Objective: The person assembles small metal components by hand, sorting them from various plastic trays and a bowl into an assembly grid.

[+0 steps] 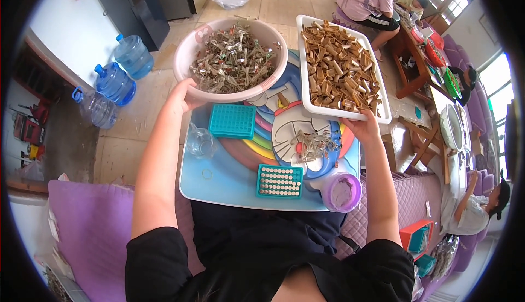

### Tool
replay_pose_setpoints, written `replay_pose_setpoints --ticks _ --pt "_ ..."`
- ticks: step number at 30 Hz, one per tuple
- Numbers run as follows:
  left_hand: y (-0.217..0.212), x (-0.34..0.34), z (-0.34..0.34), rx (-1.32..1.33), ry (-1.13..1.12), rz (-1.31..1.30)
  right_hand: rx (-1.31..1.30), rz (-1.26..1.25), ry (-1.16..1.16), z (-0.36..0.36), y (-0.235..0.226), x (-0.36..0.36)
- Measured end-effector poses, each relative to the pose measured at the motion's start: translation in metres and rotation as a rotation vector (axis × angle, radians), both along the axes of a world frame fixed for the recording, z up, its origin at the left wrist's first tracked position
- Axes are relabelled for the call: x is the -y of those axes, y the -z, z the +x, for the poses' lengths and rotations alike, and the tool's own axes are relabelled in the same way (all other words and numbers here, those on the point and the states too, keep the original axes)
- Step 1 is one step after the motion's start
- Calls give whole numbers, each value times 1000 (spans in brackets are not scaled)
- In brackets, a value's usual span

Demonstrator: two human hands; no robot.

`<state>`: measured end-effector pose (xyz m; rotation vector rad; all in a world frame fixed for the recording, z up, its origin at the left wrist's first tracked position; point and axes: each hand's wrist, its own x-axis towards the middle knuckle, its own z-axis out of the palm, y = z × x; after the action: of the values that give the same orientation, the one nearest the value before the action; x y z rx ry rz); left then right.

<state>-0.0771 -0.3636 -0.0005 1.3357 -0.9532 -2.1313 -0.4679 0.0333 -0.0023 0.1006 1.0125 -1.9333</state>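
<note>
My left hand [183, 95] is closed on the near left rim of a pale pink basin [257, 90] heaped with small, thin clear and metallic parts [235, 59]. At the near edge of a white tray [344, 114], my right hand [362, 127] grips the rim, its fingers partly underneath. Brown curved pieces [339, 64] fill that tray. Between my arms is a light blue table [219, 190] with a cartoon picture. On it lie a teal grid rack [232, 120], a teal rack with rows of whitish round pieces [280, 181] and a loose pile of thin parts [317, 144].
A clear cup [200, 142] stands at the table's left, a purple tub [340, 191] at its near right corner. Large water bottles [134, 56] line the left wall. Several people sit at worktables on the right. A purple seat [93, 231] flanks me.
</note>
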Motion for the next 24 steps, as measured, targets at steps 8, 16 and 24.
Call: replay_pose_setpoints --ticks 8,16,24 --pt "-8 -7 6 77 85 -56 -13 -12 -48 22 -14 -1" --pt "-12 -11 9 71 110 -40 17 -29 -42 29 -15 -9" --pt "-28 -32 4 455 -78 -223 -147 411 -505 37 -45 -42"
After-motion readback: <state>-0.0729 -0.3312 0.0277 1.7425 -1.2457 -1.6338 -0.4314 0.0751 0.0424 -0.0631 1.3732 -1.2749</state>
